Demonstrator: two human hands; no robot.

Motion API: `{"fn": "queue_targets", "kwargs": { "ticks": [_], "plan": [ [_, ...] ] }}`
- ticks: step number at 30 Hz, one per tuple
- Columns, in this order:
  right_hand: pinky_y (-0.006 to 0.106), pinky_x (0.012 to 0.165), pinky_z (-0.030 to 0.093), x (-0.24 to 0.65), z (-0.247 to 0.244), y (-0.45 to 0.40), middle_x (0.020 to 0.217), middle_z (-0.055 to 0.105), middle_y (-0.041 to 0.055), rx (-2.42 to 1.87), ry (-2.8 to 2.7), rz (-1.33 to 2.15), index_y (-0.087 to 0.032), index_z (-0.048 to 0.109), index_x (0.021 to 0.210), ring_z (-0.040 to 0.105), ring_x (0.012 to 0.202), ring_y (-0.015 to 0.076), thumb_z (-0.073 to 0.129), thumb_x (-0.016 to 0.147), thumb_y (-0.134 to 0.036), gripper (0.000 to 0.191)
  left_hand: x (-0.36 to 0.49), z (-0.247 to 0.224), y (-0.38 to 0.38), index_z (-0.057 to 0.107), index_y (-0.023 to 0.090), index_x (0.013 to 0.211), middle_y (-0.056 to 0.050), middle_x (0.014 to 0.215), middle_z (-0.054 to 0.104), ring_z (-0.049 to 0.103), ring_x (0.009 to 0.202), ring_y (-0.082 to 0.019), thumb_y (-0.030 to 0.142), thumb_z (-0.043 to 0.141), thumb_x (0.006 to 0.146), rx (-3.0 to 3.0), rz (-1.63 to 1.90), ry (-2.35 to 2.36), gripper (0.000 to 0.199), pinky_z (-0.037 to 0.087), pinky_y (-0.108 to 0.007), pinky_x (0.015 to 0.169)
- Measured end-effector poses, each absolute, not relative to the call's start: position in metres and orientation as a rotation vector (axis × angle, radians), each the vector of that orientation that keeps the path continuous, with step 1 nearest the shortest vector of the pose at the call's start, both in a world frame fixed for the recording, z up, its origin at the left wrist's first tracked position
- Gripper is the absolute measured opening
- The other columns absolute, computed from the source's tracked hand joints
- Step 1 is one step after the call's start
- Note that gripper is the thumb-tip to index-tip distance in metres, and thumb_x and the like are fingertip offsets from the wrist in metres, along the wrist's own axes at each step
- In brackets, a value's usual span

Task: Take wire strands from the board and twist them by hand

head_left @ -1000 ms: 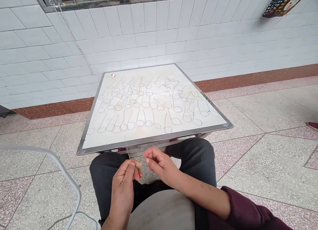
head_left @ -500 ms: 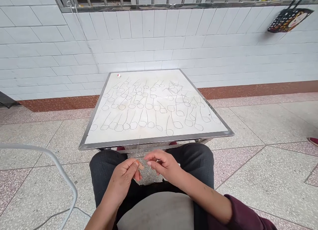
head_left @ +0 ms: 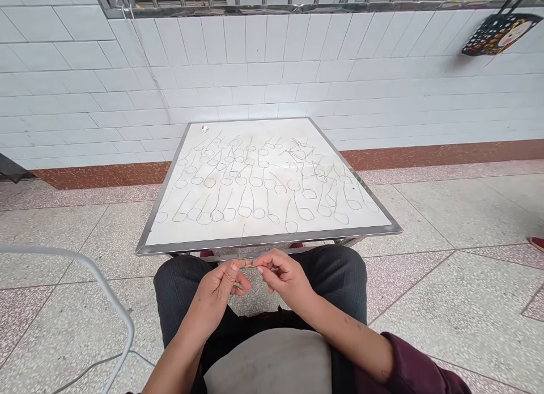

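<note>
The left hand [head_left: 219, 295] and right hand [head_left: 284, 278] have risen and met at lower centre, fingertips pinched narrowly on a thin wire [head_left: 241, 248]; a loosened pinch could let it spring free and snag the looped wires [head_left: 244, 211] on the steel-edged table [head_left: 267, 238].

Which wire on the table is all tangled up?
The tangled wires by the table's far right corner: they cross in a heap, while the others each show one neat loop.
</note>
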State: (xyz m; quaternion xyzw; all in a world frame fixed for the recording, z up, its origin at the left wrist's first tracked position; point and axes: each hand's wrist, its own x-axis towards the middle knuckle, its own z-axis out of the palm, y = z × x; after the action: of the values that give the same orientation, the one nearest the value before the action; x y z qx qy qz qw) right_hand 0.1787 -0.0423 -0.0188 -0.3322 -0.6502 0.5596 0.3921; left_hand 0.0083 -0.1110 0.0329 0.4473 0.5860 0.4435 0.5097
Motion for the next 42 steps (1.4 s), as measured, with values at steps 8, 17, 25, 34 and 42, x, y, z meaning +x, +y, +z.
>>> {"fn": "queue_targets", "kwargs": {
  "ticks": [8, 17, 25, 34, 42],
  "plan": [
    [0.02, 0.039, 0.047, 0.1773, -0.0237, -0.0405, 0.077, 0.049, -0.0005, -0.839, -1.584, 1.408, -0.023, 0.07, 0.092, 0.048, 0.05, 0.0077, 0.063, 0.086, -0.031, 0.011, 0.0082, 0.0278, -0.1125, 0.07, 0.02, 0.115, -0.004, 0.081, 0.071, 0.063, 0.082, -0.021, 0.047, 0.055, 0.091, 1.156, 1.144, 1.53, 0.04, 0.05, -0.033, 0.082],
    [0.017, 0.038, 0.047, 0.1784, -0.024, -0.0424, 0.077, 0.049, -0.0012, -0.812, -1.643, 1.351, -0.023, 0.07, 0.093, 0.047, 0.048, 0.0055, 0.061, 0.087, -0.027, 0.012, 0.0131, 0.0265, -0.1137, 0.072, 0.02, 0.111, -0.002, 0.074, 0.068, 0.06, 0.077, -0.021, 0.044, 0.054, 0.09, 1.242, 1.094, 1.602, 0.036, 0.046, -0.032, 0.076],
    [0.019, 0.038, 0.047, 0.1774, -0.0257, -0.0429, 0.079, 0.051, 0.0, -0.836, -1.682, 1.313, -0.022, 0.07, 0.092, 0.049, 0.048, 0.0061, 0.06, 0.086, -0.024, 0.011, 0.0135, 0.0245, -0.1149, 0.073, 0.021, 0.107, -0.001, 0.072, 0.067, 0.06, 0.073, -0.021, 0.046, 0.052, 0.09, 1.256, 1.052, 1.634, 0.037, 0.046, -0.032, 0.073],
    [0.02, 0.04, 0.044, 0.1768, -0.0232, -0.0432, 0.076, 0.05, -0.0016, -0.836, -1.721, 1.295, -0.022, 0.068, 0.089, 0.047, 0.043, 0.0049, 0.058, 0.086, -0.021, 0.009, 0.0151, 0.0263, -0.1156, 0.072, 0.02, 0.105, 0.0, 0.066, 0.068, 0.059, 0.066, -0.02, 0.04, 0.05, 0.088, 1.279, 1.024, 1.67, 0.034, 0.042, -0.029, 0.064],
    [0.021, 0.041, 0.044, 0.1773, -0.0246, -0.0429, 0.079, 0.052, -0.0007, -0.855, -1.704, 1.342, -0.022, 0.068, 0.088, 0.048, 0.045, 0.0057, 0.06, 0.086, -0.024, 0.008, 0.0145, 0.0226, -0.1155, 0.073, 0.022, 0.103, 0.002, 0.064, 0.065, 0.057, 0.066, -0.018, 0.044, 0.051, 0.092, 1.332, 1.035, 1.677, 0.034, 0.041, -0.028, 0.066]
  ]
}}
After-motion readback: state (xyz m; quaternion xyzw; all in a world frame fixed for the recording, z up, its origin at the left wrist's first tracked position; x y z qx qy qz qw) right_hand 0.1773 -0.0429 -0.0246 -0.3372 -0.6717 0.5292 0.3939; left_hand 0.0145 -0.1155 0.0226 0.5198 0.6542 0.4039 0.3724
